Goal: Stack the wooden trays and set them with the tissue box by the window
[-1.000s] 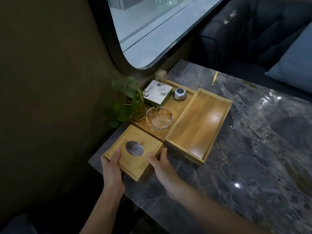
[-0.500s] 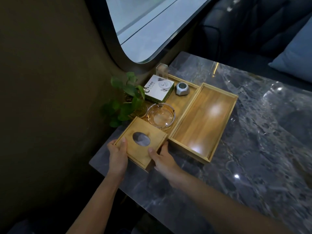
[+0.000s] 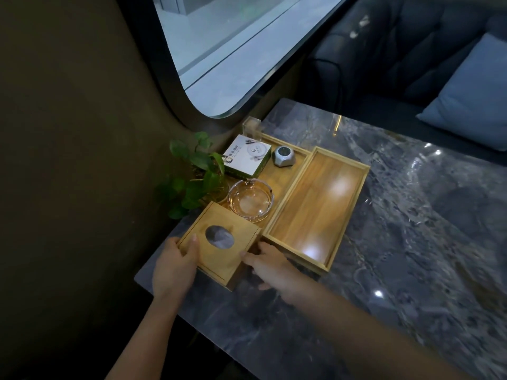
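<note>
Now, tissue box: a square wooden tissue box [image 3: 219, 244] with an oval hole in its lid sits on the near left corner of the grey marble table [image 3: 411, 242], held between two bare hands.
Left hand: the left hand [image 3: 175, 266] clasps the box's near left corner, thumb laid flat on the lid, fingers curled under the edge and out of sight.
Right hand: the right hand [image 3: 270, 266] presses loosely spread fingers against the box's right side wall, thumb tip at the top edge; the palm hovers over the tabletop.
Empty tray: a long wooden tray [image 3: 354, 215] lies just right of the box, its near corner close to the right hand's knuckles, bare inside with ceiling light glaring off the base.
Second tray: a second wooden tray [image 3: 299, 165] lies alongside, nearer the wall, touching the first along their long sides; the two are side by side, not stacked.
Tray contents: a glass ashtray [image 3: 251, 200], a small white and green carton [image 3: 247, 156] and a silver faceted gadget [image 3: 284, 156] rest in it.
Wall side: a leafy potted plant [image 3: 196, 176] stands beside the box's far edge, below the curved window [image 3: 233, 50].
Far side: a dark sofa with a blue cushion [image 3: 472, 94].
</note>
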